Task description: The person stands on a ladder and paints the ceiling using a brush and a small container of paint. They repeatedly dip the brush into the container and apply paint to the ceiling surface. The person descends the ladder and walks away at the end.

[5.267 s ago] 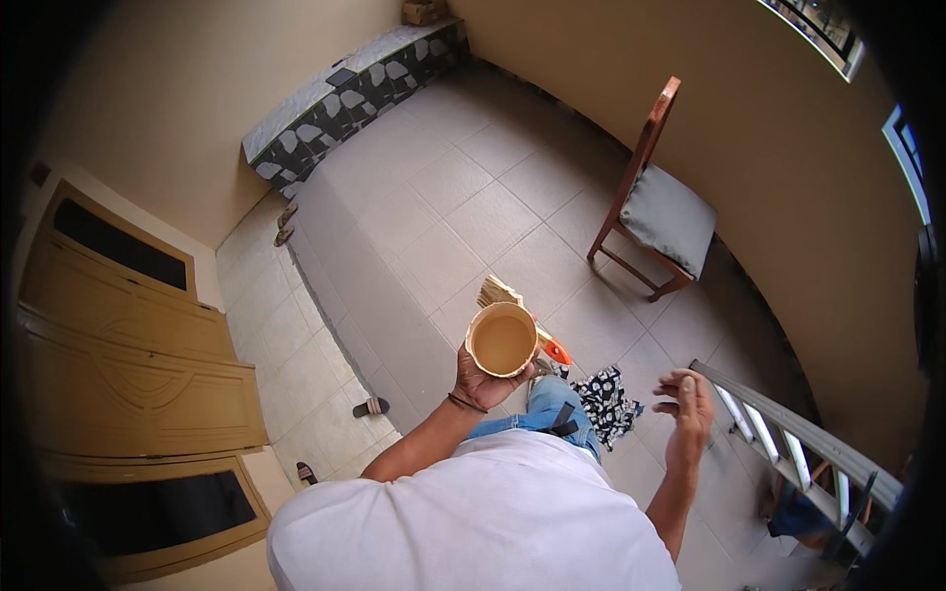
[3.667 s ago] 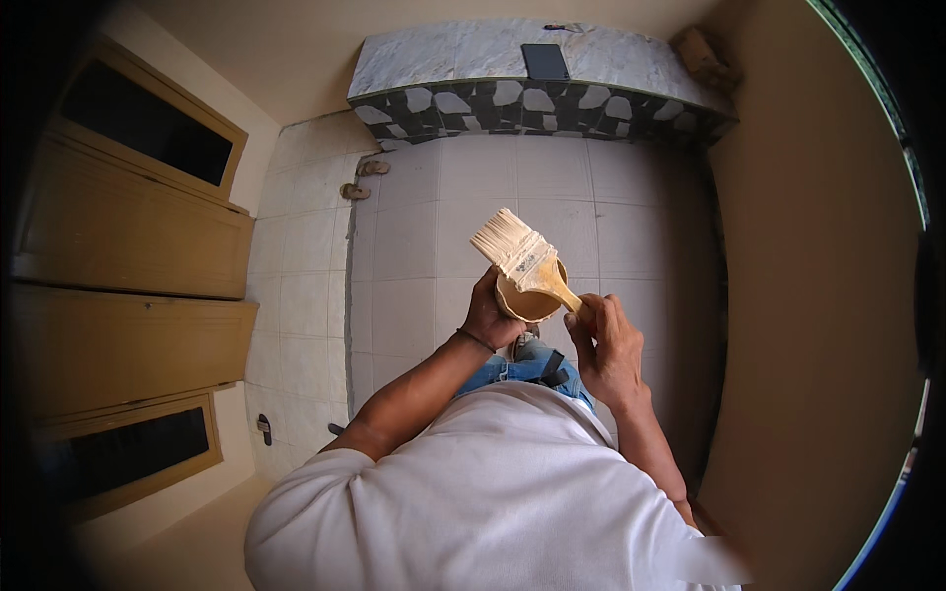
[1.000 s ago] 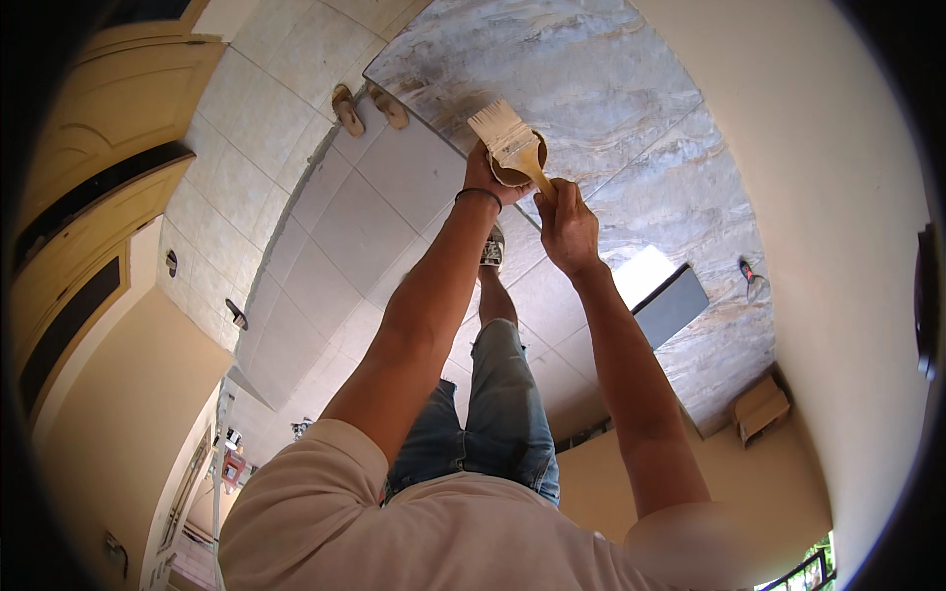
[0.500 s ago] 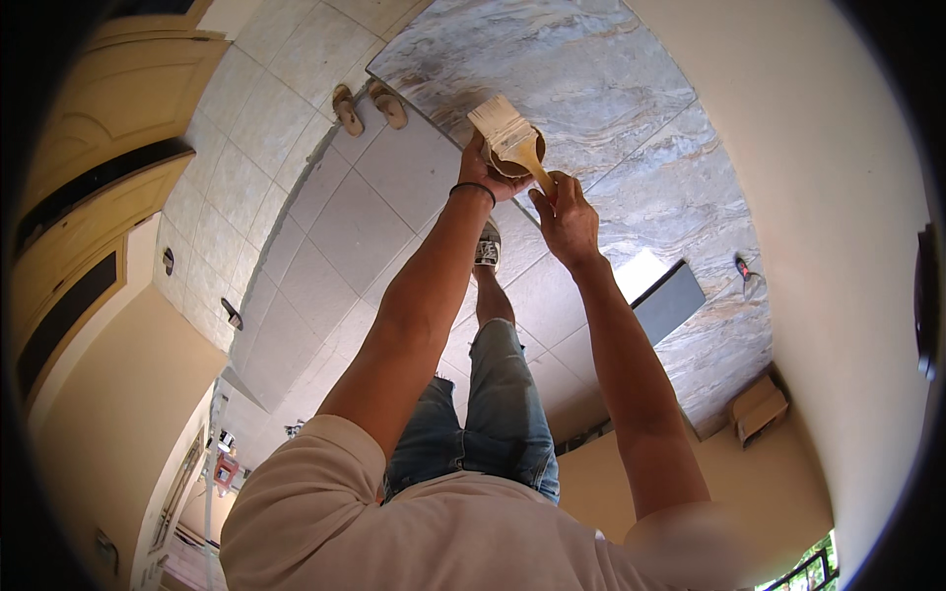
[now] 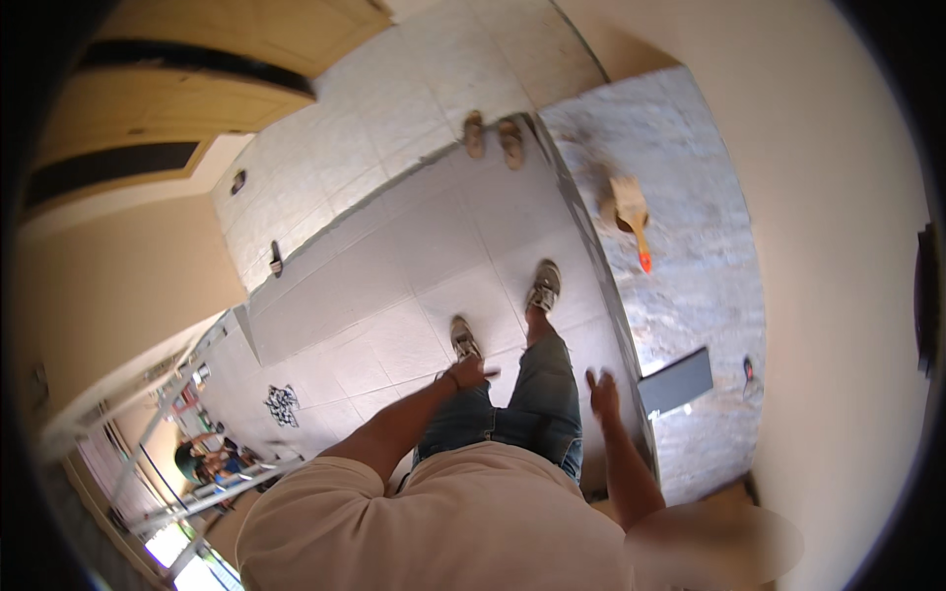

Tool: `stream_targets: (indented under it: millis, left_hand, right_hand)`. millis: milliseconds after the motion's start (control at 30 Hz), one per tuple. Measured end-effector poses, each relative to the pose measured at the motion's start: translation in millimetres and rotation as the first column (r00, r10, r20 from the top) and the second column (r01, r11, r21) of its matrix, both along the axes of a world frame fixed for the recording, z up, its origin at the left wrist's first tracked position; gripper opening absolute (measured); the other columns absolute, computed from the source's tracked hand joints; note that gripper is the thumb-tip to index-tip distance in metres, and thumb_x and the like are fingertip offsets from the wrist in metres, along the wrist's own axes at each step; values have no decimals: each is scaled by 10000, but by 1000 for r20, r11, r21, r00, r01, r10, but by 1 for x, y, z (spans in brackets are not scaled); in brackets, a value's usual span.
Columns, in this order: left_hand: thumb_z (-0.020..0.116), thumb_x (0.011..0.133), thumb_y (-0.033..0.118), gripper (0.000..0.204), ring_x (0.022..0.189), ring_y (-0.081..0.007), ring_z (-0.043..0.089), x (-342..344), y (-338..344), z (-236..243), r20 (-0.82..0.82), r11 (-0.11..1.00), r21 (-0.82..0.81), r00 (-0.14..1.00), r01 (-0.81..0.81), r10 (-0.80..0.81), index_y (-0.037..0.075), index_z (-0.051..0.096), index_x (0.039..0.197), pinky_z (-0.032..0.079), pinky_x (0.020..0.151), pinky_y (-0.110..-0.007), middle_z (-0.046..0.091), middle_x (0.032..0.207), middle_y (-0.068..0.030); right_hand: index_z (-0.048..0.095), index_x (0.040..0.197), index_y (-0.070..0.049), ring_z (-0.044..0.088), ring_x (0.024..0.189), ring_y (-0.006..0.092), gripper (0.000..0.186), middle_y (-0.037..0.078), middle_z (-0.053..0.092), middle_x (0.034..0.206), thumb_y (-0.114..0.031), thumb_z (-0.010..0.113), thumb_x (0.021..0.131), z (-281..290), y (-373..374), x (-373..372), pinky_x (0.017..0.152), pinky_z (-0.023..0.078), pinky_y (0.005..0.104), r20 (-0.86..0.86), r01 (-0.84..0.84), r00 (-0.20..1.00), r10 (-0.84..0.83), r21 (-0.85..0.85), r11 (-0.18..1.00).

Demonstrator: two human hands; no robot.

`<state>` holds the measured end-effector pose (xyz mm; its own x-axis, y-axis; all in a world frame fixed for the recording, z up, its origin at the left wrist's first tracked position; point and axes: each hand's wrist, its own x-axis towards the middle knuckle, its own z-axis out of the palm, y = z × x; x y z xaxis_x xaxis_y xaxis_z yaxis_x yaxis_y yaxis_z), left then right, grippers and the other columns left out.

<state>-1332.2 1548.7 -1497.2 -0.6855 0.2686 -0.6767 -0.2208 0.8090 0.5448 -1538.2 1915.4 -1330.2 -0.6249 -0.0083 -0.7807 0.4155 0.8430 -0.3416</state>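
Observation:
A wide paintbrush (image 5: 631, 205) with pale bristles and a yellow, red-tipped handle lies across a round brown container (image 5: 622, 225). Both rest on the marbled slab surface (image 5: 690, 286) to the right, apart from my hands. My left hand (image 5: 470, 373) hangs by my left leg, holding nothing, at least one finger stretched out; motion blurs it a little. Beside the slab's near edge is my right hand (image 5: 603, 396), empty with thumb and fingers apart. Closest to it lies a dark grey rectangular panel (image 5: 677, 382).
Sandals (image 5: 510, 145) stand at the far end of the grey tiled floor (image 5: 365, 315). A black-and-white patterned cloth (image 5: 282, 405) lies left. A small red-and-black tool (image 5: 748, 374) is near the right wall. Another person (image 5: 207, 458) is low at the left, past a metal frame (image 5: 158, 424).
The paintbrush and container have gone from my hands onto the marbled surface. Both hands have come down and back toward my body. The view has turned, showing more floor to the left.

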Motion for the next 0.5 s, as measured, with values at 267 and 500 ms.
stream_targets:
  millis: [267,500]
  left_hand:
    - [525,969,462,406,927,-317,697,21,-7,175,87,988,-21,984,-156,157,148,772,1042,505,913,-470,736,1013,-146]
    - [709,825,382,348,962,-275,718,136,-40,135,87,706,75,710,-704,699,111,788,1028,542,860,-438,756,1034,-125]
  right_hand:
    - [442,1482,-13,533,1318,313,759,169,538,1456,-598,460,1000,76,-89,1,1098,427,447,849,657,487,-205,-201,726]
    - [468,1463,-5,545,1306,296,680,167,546,1448,-514,487,1012,78,-193,40,1076,444,433,789,252,614,29,-230,940]
